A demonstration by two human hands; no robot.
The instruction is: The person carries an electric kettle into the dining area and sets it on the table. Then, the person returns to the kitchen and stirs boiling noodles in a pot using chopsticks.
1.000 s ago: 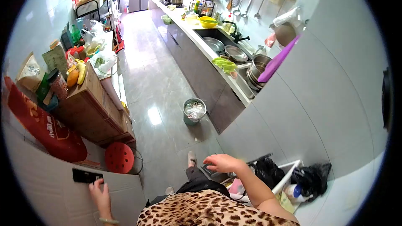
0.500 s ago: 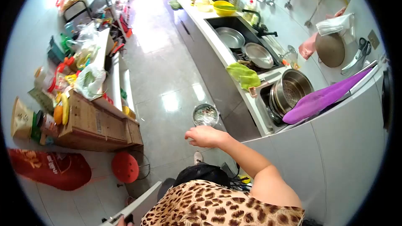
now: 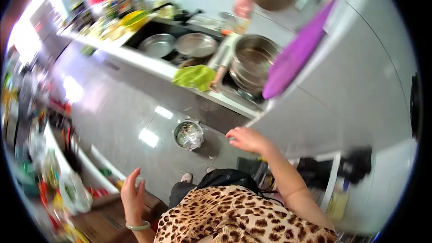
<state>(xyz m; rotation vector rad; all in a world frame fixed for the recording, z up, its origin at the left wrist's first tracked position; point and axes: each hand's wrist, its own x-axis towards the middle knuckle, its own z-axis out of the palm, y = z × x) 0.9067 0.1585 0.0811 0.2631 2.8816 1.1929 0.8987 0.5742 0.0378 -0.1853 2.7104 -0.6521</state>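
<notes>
My left hand [image 3: 132, 196] is raised at the lower left, fingers apart and holding nothing, with a pale bangle [image 3: 138, 227] on the wrist. A brown cardboard box [image 3: 101, 223] lies below and beside it. My right hand [image 3: 246, 139] reaches forward in mid-air, its fingers loosely stretched out and no object visible in them. To its left on the floor stands a round bin [image 3: 176, 143] with a crumpled clear plastic bag [image 3: 192, 136] and scraps inside. The right hand is apart from the bin.
A counter edge [image 3: 155, 66] runs ahead, with a green cloth [image 3: 194, 77] over it. Two metal pans [image 3: 196, 45] sit in the dark sink, and stacked steel pots [image 3: 254, 56] stand nearby. A purple cloth [image 3: 297, 51] hangs at right. Cluttered shelving [image 3: 96, 171] lines the left.
My view has turned to the right, so counter and bin appear further left. My left hand, formerly at a white door's edge, is now raised off it. My right hand appears further right.
</notes>
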